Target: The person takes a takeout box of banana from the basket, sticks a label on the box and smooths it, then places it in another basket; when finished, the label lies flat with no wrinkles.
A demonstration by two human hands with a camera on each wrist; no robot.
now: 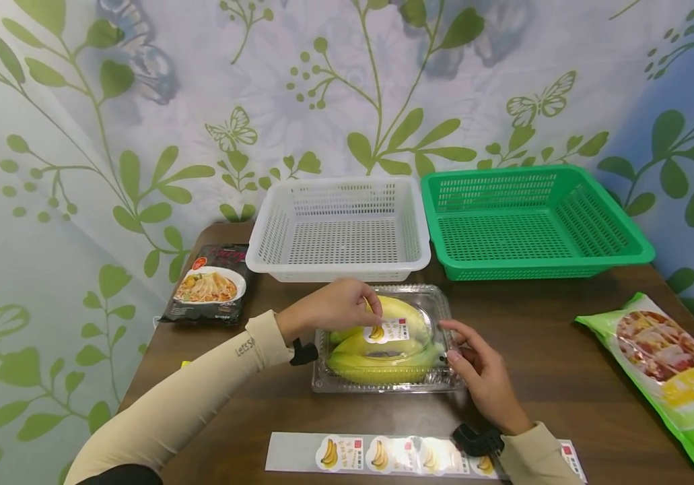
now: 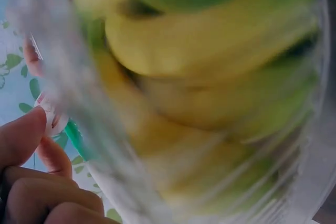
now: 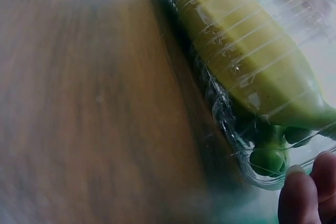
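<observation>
A clear plastic box (image 1: 443, 303) with a lid holds yellow-green bananas (image 1: 347, 360). Over the lid, my left hand (image 1: 340, 310) pinches a white sticker (image 1: 392, 331) with a banana picture by its left end. In the left wrist view the sticker (image 2: 52, 116) shows between thumb and finger, beyond the box's side. My right hand (image 1: 486, 374) is at the right side of the box, thumb and forefinger spread along its edge. Right fingertips (image 3: 296, 195) appear at the box's corner in the right wrist view, near the banana stems (image 3: 270, 153).
A strip of banana stickers (image 1: 395, 457) lies along the front of the table, partly under my right wrist. Behind the box stand a white basket (image 1: 337, 269) and a green basket (image 1: 534, 269). A black noodle packet (image 1: 210, 289) lies left, a green food bag (image 1: 668, 370) right.
</observation>
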